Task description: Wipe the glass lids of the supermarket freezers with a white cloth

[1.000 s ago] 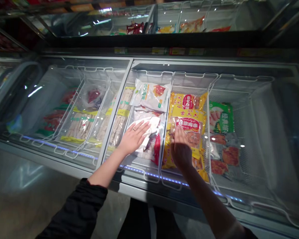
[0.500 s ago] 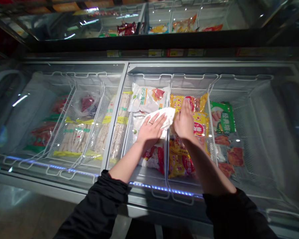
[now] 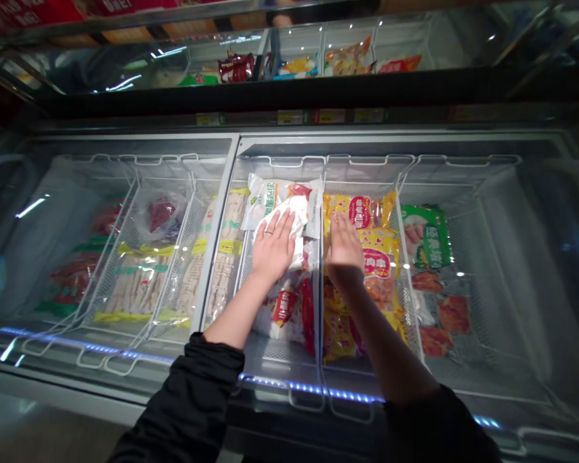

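My left hand [image 3: 273, 244] lies flat, fingers extended, pressing a white cloth [image 3: 296, 212] against what looks like the clear glass lid of a chest freezer. A ring is on one finger. Just right of it, my right hand [image 3: 346, 251] is held flat with its fingers straight and close together, holding nothing I can see; whether its palm touches the glass is hidden. Under the cloth shows a white bag of frozen food [image 3: 259, 199], with a red and white bag [image 3: 287, 305] nearer me. Yellow bags [image 3: 376, 257] lie below my right hand.
A pale frame bar [image 3: 222, 225] divides the freezer top. Wire baskets to the left hold bags of pale rolls [image 3: 139, 276]; to the right lie a green packet [image 3: 429, 235] and flat meat packs [image 3: 453, 313]. An LED strip [image 3: 309, 388] runs along the front; a glass-fronted shelf [image 3: 299, 64] stands behind.
My left hand and the cloth have moved left and away from me across the upper white bag. My right hand has shifted slightly left and nearer. The view has tilted up a little.
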